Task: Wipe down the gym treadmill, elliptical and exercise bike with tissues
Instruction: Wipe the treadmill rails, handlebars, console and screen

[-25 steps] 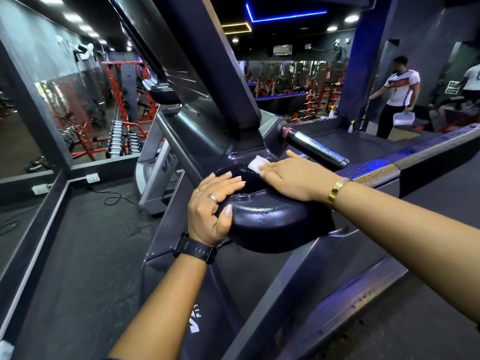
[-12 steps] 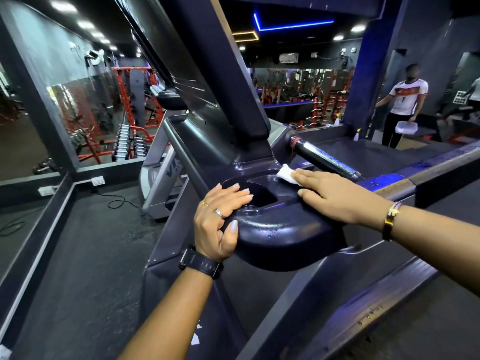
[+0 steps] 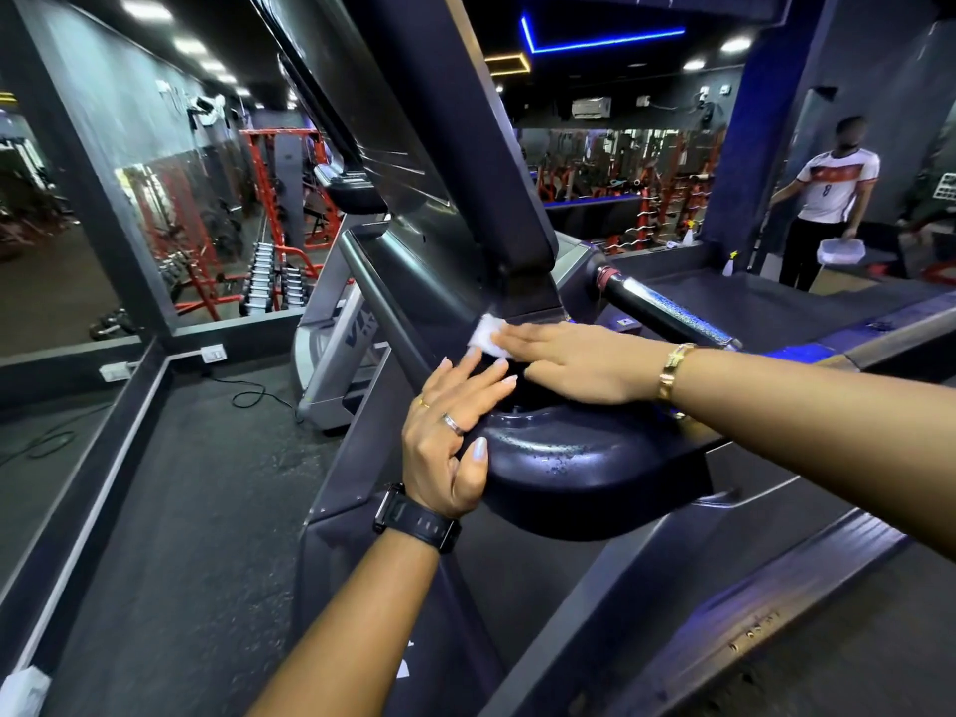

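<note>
**Pressing tissue to treadmill panel**

Item: tissue (image 3: 485,340), small, white, soft-edged. It lies under the fingertips of the right hand (image 3: 579,362), its far corner showing beyond them, against the smooth dark panel of the treadmill (image 3: 429,282).

Right hand: flat, palm down, fingers straight and together, pinching nothing; gold bracelet (image 3: 672,375) at the wrist.

Left hand (image 3: 450,432): just beside and nearer the body, fingers laid straight over the glossy, rounded black tray (image 3: 569,458), thumb down its front, not clasping; black watch (image 3: 416,520) on the wrist.

Tray surface: finely speckled.

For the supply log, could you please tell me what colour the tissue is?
The tissue is white, seen in the head view.
</note>
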